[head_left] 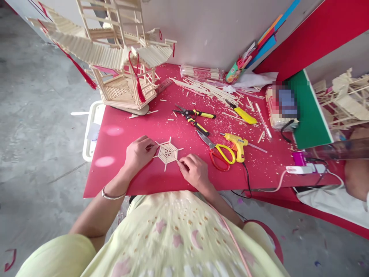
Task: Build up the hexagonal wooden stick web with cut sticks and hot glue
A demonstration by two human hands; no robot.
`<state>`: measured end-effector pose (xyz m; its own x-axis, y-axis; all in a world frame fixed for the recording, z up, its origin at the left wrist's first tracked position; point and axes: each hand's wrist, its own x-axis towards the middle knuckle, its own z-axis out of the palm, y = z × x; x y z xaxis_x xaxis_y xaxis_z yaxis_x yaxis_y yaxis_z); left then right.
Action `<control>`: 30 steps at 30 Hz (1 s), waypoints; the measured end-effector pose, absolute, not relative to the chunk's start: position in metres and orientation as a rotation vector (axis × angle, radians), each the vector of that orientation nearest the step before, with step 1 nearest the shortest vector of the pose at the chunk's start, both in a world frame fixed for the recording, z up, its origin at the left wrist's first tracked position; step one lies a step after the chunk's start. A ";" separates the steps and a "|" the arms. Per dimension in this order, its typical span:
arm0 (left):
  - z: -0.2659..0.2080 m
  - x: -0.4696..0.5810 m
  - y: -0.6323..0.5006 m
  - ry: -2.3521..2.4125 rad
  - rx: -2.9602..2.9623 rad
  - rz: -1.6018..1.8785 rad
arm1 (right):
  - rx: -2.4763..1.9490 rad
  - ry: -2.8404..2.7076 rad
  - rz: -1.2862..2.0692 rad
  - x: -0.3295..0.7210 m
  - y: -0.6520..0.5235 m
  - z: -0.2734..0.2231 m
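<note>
A small hexagonal web of thin wooden sticks [168,154], with spokes poking past its rim, lies on the red tabletop [115,177]. My left hand [140,153] pinches a spoke at its left side between thumb and fingertips. On the lower right, my right hand [194,171] has its fingers closed at the end of another spoke. To the right are scissors [220,152] with red and yellow handles and a yellow glue gun [236,145]. Pliers [196,117] with black and yellow grips rest beyond the web.
A tiered stick pagoda [123,73] with red tassels stands at the back left. Loose sticks [207,90], a yellow utility knife [245,114] and scraps cover the back right. A white power strip [302,169] with cables sits near another person's arm [357,173].
</note>
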<state>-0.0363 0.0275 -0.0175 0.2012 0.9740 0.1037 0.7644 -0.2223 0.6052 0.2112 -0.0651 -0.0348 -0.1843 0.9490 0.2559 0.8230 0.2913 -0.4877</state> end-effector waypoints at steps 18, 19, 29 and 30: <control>0.046 -0.001 0.064 1.222 1.251 1.321 | -2.235 -2.369 0.366 0.282 0.126 0.042; 0.046 0.003 0.067 1.182 1.206 1.341 | -2.218 -2.392 0.395 0.282 0.135 0.042; 0.036 -0.007 0.078 1.117 0.945 1.422 | -2.032 -2.089 0.781 0.293 0.147 0.076; 0.037 -0.008 0.078 1.118 0.917 1.423 | -1.963 -2.043 0.858 0.294 0.142 0.082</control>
